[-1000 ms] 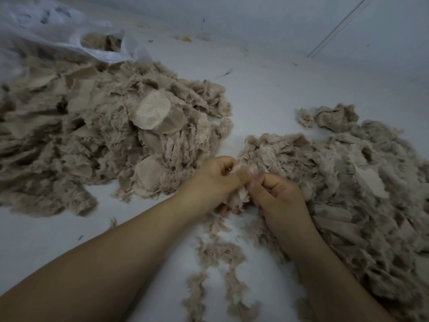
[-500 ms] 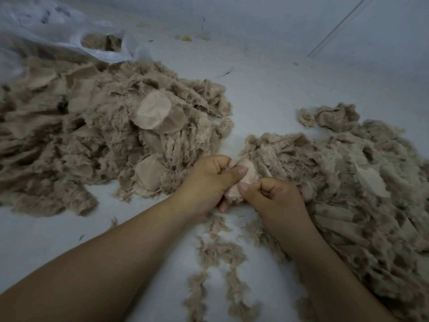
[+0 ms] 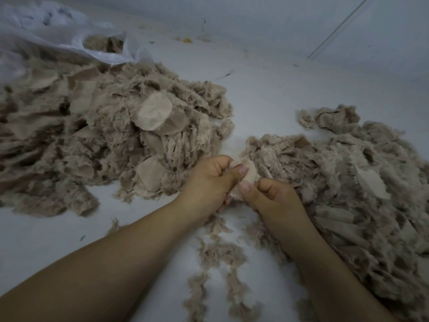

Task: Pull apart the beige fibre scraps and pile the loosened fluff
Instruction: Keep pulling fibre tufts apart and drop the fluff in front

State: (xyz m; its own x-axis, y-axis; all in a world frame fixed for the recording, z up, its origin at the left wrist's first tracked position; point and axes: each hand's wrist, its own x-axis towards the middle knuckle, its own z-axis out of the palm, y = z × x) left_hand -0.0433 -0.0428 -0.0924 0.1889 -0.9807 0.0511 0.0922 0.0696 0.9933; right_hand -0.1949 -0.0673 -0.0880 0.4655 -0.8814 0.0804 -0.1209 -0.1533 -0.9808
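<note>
A small beige fibre scrap (image 3: 249, 174) sits between both hands at the centre of the view. My left hand (image 3: 209, 182) pinches its upper part with thumb and curled fingers. My right hand (image 3: 274, 201) pinches its lower edge, thumb on top. A large heap of beige scraps and fluff (image 3: 104, 140) lies to the left. Another heap (image 3: 348, 182) spreads to the right, touching my right hand. Most of the held scrap is hidden by my fingers.
Thin strands of loose fluff (image 3: 220, 263) trail on the white surface (image 3: 267, 94) between my forearms. A white plastic bag (image 3: 58, 33) with more fibre inside lies at the back left. A pale wall rises behind.
My hands have turned the scrap and shifted their pinch; the smooth beige face of the scrap now shows between the thumbs. The heaps have not moved.
</note>
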